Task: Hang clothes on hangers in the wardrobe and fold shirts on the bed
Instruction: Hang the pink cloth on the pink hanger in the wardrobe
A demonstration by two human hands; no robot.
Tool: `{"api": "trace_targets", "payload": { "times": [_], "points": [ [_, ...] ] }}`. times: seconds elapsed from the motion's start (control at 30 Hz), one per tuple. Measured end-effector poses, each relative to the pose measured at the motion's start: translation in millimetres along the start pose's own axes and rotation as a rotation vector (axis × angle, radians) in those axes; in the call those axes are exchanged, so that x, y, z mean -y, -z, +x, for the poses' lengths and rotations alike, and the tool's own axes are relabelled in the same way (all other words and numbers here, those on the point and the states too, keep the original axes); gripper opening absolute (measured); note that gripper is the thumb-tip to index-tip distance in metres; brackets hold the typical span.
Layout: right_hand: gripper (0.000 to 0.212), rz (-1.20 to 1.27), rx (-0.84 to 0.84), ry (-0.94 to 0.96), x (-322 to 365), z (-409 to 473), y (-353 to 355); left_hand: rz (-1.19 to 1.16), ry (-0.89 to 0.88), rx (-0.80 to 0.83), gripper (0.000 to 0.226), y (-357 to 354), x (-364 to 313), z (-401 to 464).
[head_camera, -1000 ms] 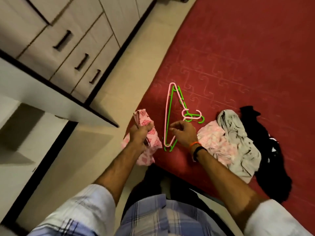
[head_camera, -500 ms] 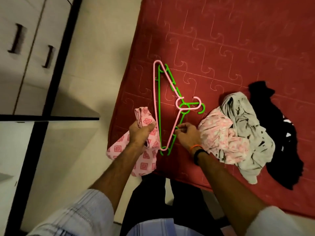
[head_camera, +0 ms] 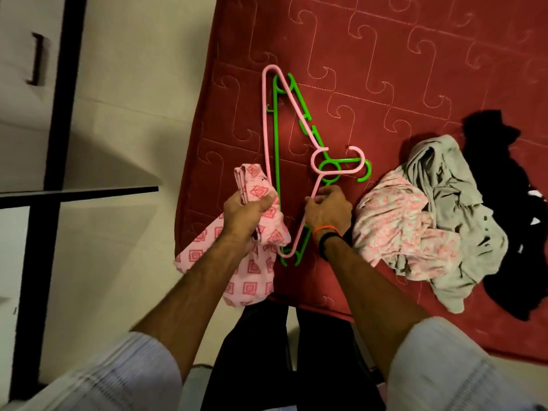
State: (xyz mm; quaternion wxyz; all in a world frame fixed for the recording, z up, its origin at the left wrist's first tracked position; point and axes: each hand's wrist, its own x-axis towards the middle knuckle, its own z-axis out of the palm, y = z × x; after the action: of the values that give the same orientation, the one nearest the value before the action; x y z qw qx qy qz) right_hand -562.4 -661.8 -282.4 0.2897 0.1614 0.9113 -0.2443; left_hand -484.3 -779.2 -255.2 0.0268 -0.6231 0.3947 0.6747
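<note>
The person's left hand (head_camera: 247,216) is clenched round a bunched pink cotton garment printed with red squares (head_camera: 252,262), its loose end drooping over the near edge of the red quilted bed (head_camera: 385,54). The right hand (head_camera: 327,210), with an orange band and a dark band at the wrist, has its fingers curled onto the sloping arm of a thin pink plastic hanger (head_camera: 268,123), pinching it just below the neck.

That pink hanger lies on top of a bright green plastic hanger (head_camera: 277,137), the two crossed and nested, hooks side by side and pointing toward the heap of clothes. To my eye the step in hand is freeing one hanger for the printed garment. It would go best if the pink one is lifted straight up and slightly away so its hook and neck ring clear the green one's; dragging it sideways would likely bring both along. The garment then needs shaking out before the hanger can be fed through it, and that wants both hands.

The printed garment sits just left of the hangers, touching their lower ends. Just right of the right hand lies a crumpled pink floral cloth (head_camera: 394,226), a grey garment (head_camera: 450,197) draped over it, and a black garment (head_camera: 510,203) beyond. To the far left stands the pale wardrobe with dark trim (head_camera: 59,114).
</note>
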Motion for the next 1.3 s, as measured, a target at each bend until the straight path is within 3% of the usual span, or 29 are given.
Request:
{"api": "trace_targets", "payload": {
  "times": [0.1,0.2,0.37,0.67,0.83,1.1,1.2,1.3],
  "points": [
    [0.024,0.135,0.008,0.088,-4,-2,11,0.004,0.009,-0.006,0.017,0,0,0],
    [0.016,0.256,0.066,0.062,-17,0,15,-0.020,0.020,-0.020,0.017,1,0,-1],
    [0.028,0.627,0.404,-0.069,-28,-2,29,-0.018,0.023,-0.018,0.016,-1,3,-5],
    [0.013,0.625,0.411,0.037,-14,-14,35,-0.023,0.027,0.001,0.015,-2,4,-17],
    [0.018,0.565,0.360,0.107,-6,-23,44,-0.072,-0.009,-0.025,0.013,8,-9,-43],
    [0.023,0.450,0.462,0.274,15,-72,75,-0.311,-0.086,-0.085,0.015,48,-20,-121],
    [0.038,0.349,0.427,0.393,23,-97,81,-0.384,-0.123,-0.111,0.034,67,-14,-154],
    [0.042,0.294,0.448,0.544,27,-129,85,-0.459,-0.162,-0.183,0.038,92,-8,-186]
  ]
}}
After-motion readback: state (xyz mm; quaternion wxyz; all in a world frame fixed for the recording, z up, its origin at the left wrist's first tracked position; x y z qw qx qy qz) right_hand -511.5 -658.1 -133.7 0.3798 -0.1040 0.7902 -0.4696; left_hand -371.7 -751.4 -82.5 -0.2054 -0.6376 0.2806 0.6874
